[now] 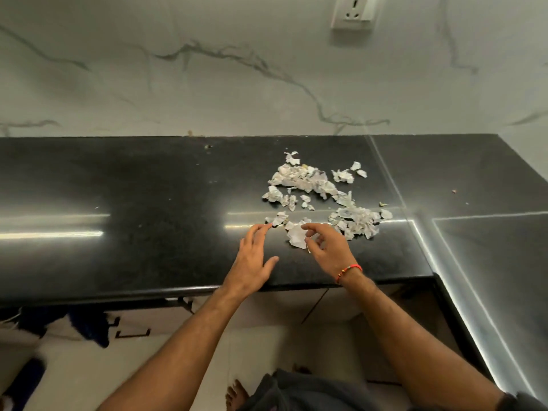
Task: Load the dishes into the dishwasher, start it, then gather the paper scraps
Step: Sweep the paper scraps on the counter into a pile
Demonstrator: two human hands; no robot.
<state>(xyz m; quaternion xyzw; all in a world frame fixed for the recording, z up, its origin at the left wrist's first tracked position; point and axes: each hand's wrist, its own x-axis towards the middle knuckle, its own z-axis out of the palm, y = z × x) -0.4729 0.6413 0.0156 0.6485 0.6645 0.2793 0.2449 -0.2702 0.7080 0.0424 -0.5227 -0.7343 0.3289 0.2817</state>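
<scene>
Paper scraps (320,197) strewn on the black counter (148,188) at your one o'clock, your left hand (252,259) spread flat, fingers loose, your right hand (329,250) curled over a near scrap, grip unclear

Your left hand (254,256) lies flat and spread on the black countertop (148,188), its fingertips (264,227) touching a scrap at the pile's 7 o'clock edge. Your right hand (326,247), fingers curled and apart, hovers over a larger white piece (297,236). The paper scraps (314,191) spread toward 1 o'clock, below a wall socket (354,11).
</scene>
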